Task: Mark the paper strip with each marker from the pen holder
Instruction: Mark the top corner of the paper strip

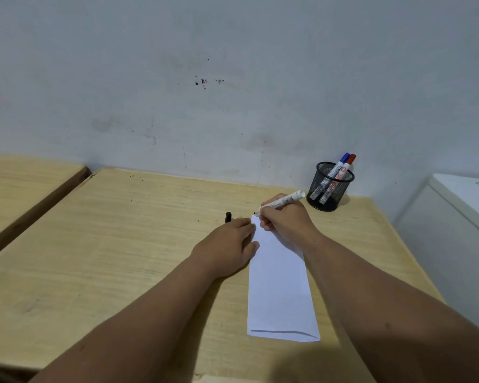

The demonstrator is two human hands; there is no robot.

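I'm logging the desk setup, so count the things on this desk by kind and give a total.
Markers: 3, black in the right hand, blue and red in the holder
Marker caps: 1
Pen holders: 1
Paper strips: 1
Total: 6

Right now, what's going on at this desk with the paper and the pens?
A person is marking a white paper strip on a wooden desk. The right hand holds an uncapped black marker with its tip at the strip's far end, while the left hand pins the strip's left edge. The black cap stands just beyond the left hand. A dark line already runs across the near end. A blue marker and a red marker wait in the mesh pen holder.
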